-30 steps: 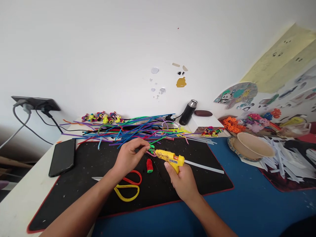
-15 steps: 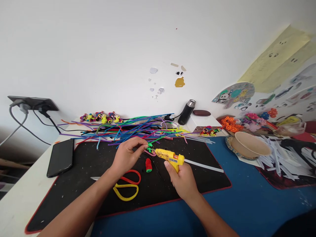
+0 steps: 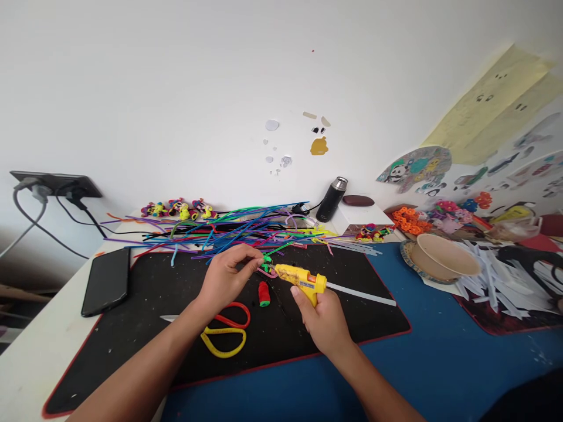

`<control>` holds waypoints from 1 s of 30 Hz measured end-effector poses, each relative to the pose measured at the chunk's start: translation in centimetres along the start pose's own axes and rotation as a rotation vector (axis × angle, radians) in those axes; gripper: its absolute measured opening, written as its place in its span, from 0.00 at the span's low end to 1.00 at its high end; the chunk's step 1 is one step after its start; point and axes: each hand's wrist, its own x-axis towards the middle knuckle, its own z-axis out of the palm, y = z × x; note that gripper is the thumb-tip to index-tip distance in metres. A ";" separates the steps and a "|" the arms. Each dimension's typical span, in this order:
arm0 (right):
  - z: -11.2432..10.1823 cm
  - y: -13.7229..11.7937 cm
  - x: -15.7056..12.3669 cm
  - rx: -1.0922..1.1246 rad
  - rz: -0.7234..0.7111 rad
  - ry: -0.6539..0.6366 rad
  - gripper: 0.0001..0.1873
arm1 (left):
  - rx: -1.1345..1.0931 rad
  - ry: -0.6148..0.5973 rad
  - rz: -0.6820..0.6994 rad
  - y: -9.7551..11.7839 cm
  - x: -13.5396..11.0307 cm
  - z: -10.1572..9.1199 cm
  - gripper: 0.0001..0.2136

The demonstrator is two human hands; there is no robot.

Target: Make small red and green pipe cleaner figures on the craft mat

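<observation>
Between finger and thumb my left hand [image 3: 233,272] pinches a small green pipe-cleaner piece [image 3: 266,262]. My right hand [image 3: 328,322] is wrapped round the grip of a yellow hot glue gun [image 3: 299,278]. Its nozzle points left and meets or nearly meets the green piece; the exact contact is too small to tell. From its back sticks a long whitish glue stick [image 3: 363,294]. Below the nozzle a red fuzzy roll with a green end [image 3: 264,294] stands on the black mat [image 3: 145,346]. Scissors [image 3: 225,341] with red and yellow handles lie partly under my left forearm.
Loose coloured pipe cleaners [image 3: 237,231] are heaped along the wall. Small fuzzy figures [image 3: 178,209] sit behind them. A black flask [image 3: 332,199] leans by a white box [image 3: 352,221]. To the left lies a phone [image 3: 106,282]; to the right stands a beige bowl [image 3: 446,258] beside paper strips [image 3: 497,287].
The whole view has shifted very slightly to the left. Both hands keep their grip and place, with the glue gun's nozzle still at the green piece.
</observation>
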 end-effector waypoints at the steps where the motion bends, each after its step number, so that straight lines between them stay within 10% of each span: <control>1: 0.0 0.0 0.0 0.000 0.003 0.000 0.27 | -0.001 0.001 0.001 0.0 0.0 0.0 0.05; 30: 0.2 0.3 -0.2 0.033 0.024 -0.010 0.29 | 0.002 -0.006 0.002 -0.4 -0.1 0.2 0.04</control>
